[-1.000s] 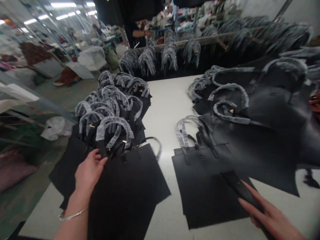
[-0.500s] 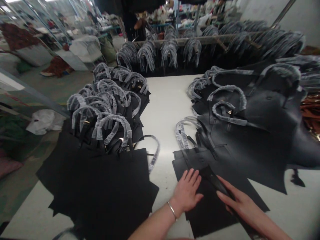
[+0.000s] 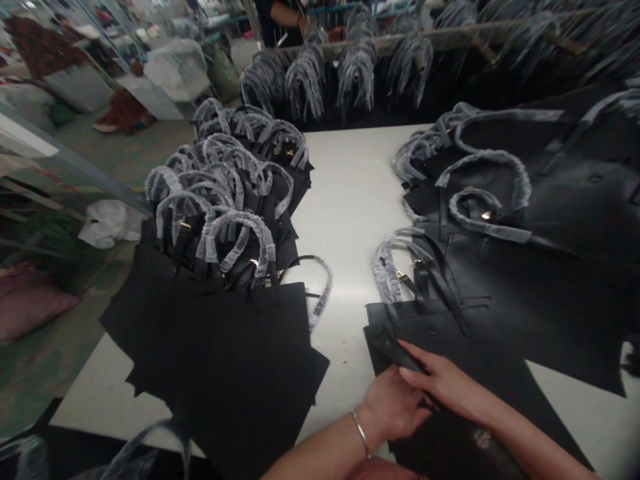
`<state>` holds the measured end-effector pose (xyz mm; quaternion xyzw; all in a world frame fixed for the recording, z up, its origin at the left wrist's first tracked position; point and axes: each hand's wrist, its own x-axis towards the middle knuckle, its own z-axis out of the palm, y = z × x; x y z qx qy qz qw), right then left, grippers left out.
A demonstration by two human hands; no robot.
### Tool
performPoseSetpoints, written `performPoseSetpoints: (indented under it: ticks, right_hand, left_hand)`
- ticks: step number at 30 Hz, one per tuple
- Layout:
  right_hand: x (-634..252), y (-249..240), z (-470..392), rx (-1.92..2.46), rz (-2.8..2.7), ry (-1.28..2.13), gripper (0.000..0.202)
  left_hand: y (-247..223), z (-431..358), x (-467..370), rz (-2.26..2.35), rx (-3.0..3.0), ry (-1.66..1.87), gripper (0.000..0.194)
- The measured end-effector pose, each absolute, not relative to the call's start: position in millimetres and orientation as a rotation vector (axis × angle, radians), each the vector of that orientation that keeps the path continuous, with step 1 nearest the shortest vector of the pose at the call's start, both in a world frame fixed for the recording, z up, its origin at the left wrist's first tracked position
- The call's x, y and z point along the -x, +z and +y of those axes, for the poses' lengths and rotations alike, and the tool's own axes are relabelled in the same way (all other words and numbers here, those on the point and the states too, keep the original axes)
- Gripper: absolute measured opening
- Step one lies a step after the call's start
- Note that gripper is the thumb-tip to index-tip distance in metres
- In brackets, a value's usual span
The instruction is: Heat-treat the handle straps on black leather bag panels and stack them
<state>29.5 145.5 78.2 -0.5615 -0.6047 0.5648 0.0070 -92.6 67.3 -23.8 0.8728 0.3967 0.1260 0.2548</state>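
Observation:
Both hands meet over a flat black bag (image 3: 500,380) right of the table's middle. My right hand (image 3: 435,377) is wrapped round a folded black leather piece (image 3: 387,343) that slants down toward the lower right. Against its underside lies my left hand (image 3: 397,403), a silver bracelet at the wrist; its fingers are curled and their tips are partly hidden by the piece and my right hand. Plastic-wrapped handles (image 3: 387,267) rise from the bag beyond my hands. On the left, black bags (image 3: 225,347) lie in a fanned stack.
More black bags (image 3: 560,287) cover the right side of the white table (image 3: 340,200). Behind it, a rack (image 3: 390,45) carries wrapped handles. A person's arm (image 3: 287,17) shows beyond the rack. A metal bar (image 3: 100,177) slants at the left.
My left hand has gone from lying spread on the bag to curling at the folded piece. My right hand has moved left with the piece. The view has shifted down and right.

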Motion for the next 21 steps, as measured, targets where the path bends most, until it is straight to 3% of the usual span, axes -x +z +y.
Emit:
performPoseSetpoints:
  ticks: [9,14,21]
  right_hand:
    - [-14.4,80.6,156.5,1.764,-2.167,1.729,0.074]
    - [-13.2,84.9,152.7,1.784,-2.098,1.73,0.072]
    - [-18.0,83.5,168.7,1.809,-1.896,1.613,0.077]
  left_hand:
    - [-29.7,62.5,88.4,1.107,-2.331,0.268,0.041]
    - [-30.3,58.9,79.6,1.061,-2.35,0.291,0.037]
    - [-10.6,62.3,80.0,1.106,-2.378,0.397,0.048]
